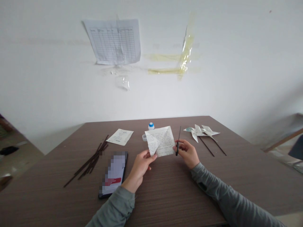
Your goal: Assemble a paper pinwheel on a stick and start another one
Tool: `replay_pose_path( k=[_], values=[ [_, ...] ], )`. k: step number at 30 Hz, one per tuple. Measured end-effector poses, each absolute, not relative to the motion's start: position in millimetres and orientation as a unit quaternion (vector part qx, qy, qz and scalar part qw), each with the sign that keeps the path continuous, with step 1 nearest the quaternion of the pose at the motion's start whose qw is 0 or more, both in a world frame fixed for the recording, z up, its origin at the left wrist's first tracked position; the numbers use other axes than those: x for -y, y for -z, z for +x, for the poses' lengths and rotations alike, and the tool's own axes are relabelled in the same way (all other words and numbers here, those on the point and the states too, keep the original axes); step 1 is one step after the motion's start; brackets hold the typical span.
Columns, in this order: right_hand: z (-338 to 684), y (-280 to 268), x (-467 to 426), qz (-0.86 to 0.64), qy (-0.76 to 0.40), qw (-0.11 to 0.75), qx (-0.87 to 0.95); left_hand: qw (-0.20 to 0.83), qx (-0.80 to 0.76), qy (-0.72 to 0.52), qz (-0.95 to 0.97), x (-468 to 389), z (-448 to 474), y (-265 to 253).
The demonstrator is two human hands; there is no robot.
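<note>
Above the table I hold up a square sheet of printed paper (pixel 164 140) with crease lines and a slit near its lower left. My left hand (pixel 141 164) pinches its lower left corner between thumb and fingers. In my right hand (pixel 188 153) is a pair of black-handled scissors (pixel 177 147), blades pointing up and looking closed. The right fingertips also touch the paper's right edge. Behind the sheet stands a small white bottle with a blue cap (pixel 151 126), partly hidden. Beside it lies a roll of tape (pixel 144 137), also partly covered.
Two paper pinwheels (pixel 199 130) on dark sticks lie at the right. To the left are several thin brown sticks (pixel 91 160), a stack of printed paper (pixel 120 137) and a phone (pixel 113 175). The brown table (pixel 165 195) meets a white wall (pixel 71 91).
</note>
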State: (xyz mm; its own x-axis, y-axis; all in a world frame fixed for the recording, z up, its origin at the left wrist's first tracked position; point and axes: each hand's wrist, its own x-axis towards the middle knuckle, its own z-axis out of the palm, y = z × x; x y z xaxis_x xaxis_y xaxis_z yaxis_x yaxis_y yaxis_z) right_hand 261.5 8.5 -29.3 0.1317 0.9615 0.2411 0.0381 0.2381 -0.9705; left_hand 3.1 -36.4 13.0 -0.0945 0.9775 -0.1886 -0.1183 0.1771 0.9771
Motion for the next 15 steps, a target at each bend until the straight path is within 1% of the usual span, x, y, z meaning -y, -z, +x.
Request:
replay_pose_path(
  k=[8,15],
  values=[
    [258.7,31.4,-7.5,-0.467,-0.405,0.591,0.518,0.530,-0.548,-0.486,0.427,34.8,1.2,-11.8],
    [255.8,35.9,-5.8,-0.463,-0.432,0.576,0.517,0.530,-0.528,-0.546,0.376,32.7,2.5,-11.2]
  ],
)
